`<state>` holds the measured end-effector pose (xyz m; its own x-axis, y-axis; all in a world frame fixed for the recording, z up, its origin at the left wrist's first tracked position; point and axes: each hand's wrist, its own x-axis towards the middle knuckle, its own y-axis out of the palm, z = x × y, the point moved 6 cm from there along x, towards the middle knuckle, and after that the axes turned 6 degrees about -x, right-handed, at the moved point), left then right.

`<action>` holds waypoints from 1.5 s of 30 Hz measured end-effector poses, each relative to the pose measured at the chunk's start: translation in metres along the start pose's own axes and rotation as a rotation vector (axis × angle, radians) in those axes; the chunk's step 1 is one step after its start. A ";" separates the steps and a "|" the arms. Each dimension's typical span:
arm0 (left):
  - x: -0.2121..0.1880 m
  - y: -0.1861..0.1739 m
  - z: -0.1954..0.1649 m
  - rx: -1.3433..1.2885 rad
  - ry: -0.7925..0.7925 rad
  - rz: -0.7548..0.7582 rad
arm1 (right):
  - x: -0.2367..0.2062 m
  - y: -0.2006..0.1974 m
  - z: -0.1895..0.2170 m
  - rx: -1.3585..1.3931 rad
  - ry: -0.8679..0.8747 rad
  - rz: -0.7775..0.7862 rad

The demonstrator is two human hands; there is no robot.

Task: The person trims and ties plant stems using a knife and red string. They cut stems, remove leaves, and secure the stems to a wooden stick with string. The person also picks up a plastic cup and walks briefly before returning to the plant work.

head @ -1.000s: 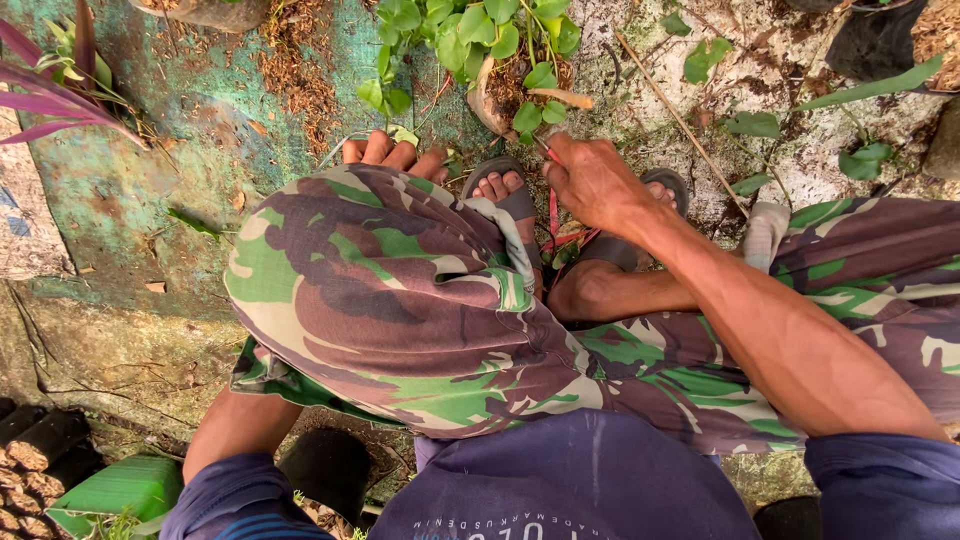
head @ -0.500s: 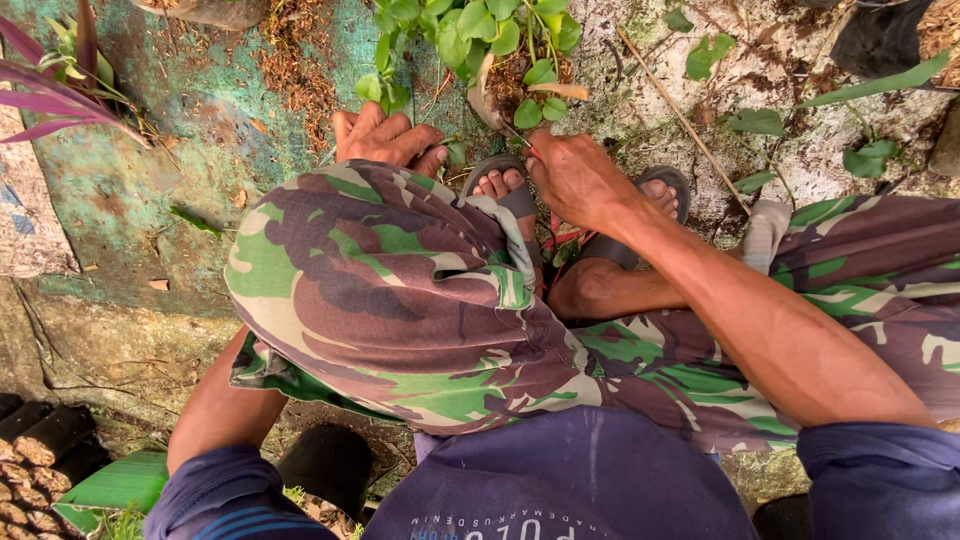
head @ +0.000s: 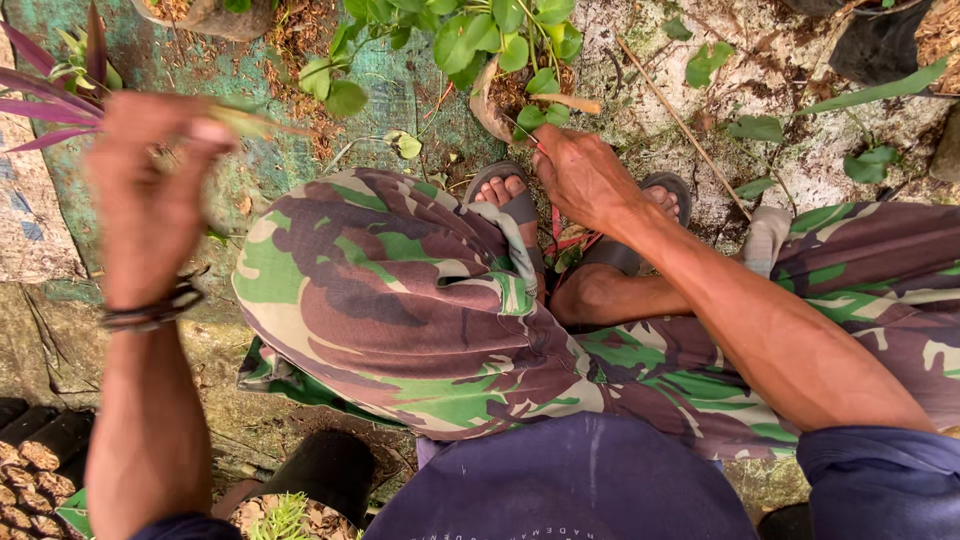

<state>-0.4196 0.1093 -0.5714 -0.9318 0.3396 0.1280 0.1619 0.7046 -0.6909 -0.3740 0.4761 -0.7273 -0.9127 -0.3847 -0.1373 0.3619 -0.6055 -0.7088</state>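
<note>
Camouflage trousers fill the middle of the head view; person squats over mossy, stained ground w/ sandalled feet just ahead of the knees.

Head view, now: left hand is lifted high on the left, blurred, fingers pinched together on a thin pale-green plant cutting that sticks out to the right of the fingertips. Dark bracelet sits at that wrist. Right hand is down low betw. the two feet, fingers curled and closed at the base of a small pot w/ round green leaves; what exactly it grips is hidden, maybe a stem or a red-handled tool, can't tell. Purple-leaved plant pokes in at the left edge, behind the raised hand. Black seedling bags lie bottom left, well apart from both hands.

What changed vs. half a sec ago: left hand was then down by the toes near the pot; now it's up and away from the ground w/ the cutting in it. Right hand has barely shifted, same spot at the pot. My read: a piece has come free of the plant clump and is being lifted off, while the right hand stays to steady or work the pot.
</note>
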 end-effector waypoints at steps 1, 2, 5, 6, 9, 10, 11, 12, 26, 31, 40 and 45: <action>-0.002 -0.021 0.002 -0.107 -0.069 -0.067 | 0.000 0.001 -0.001 -0.006 -0.003 0.001; -0.004 -0.039 0.003 -0.113 -0.103 -0.117 | 0.001 0.002 -0.002 -0.011 -0.011 0.002; -0.007 -0.077 0.007 -0.099 -0.177 -0.224 | 0.004 0.004 -0.003 -0.060 -0.047 -0.013; -0.009 -0.083 0.009 -0.086 -0.191 -0.237 | 0.005 0.004 -0.005 -0.065 -0.044 -0.003; -0.017 -0.096 0.014 -0.041 -0.224 -0.272 | 0.008 0.007 -0.007 -0.067 -0.029 0.036; -0.020 -0.098 0.016 -0.029 -0.229 -0.277 | 0.009 0.008 -0.008 -0.064 -0.018 0.054; -0.023 -0.099 0.018 -0.017 -0.234 -0.286 | 0.010 0.008 -0.008 -0.061 -0.005 0.073; -0.025 -0.100 0.019 0.001 -0.235 -0.294 | 0.010 0.007 -0.009 -0.049 0.000 0.067; -0.059 -0.145 0.039 0.408 -0.288 -0.363 | 0.029 0.007 -0.026 -0.117 0.019 0.029; -0.039 -0.138 0.022 0.713 -0.288 -0.256 | 0.024 0.002 -0.022 -0.126 -0.029 0.011; 0.007 0.107 0.116 -0.474 -0.707 0.068 | 0.001 -0.007 -0.030 -0.228 0.178 0.392; 0.072 0.251 0.099 -0.964 -0.751 0.335 | -0.009 -0.003 -0.070 -0.475 0.126 0.452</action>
<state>-0.4780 0.2482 -0.8060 -0.7028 0.3755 -0.6042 0.3004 0.9265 0.2265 -0.3807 0.5305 -0.7724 -0.7162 -0.4266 -0.5523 0.6179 -0.0199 -0.7860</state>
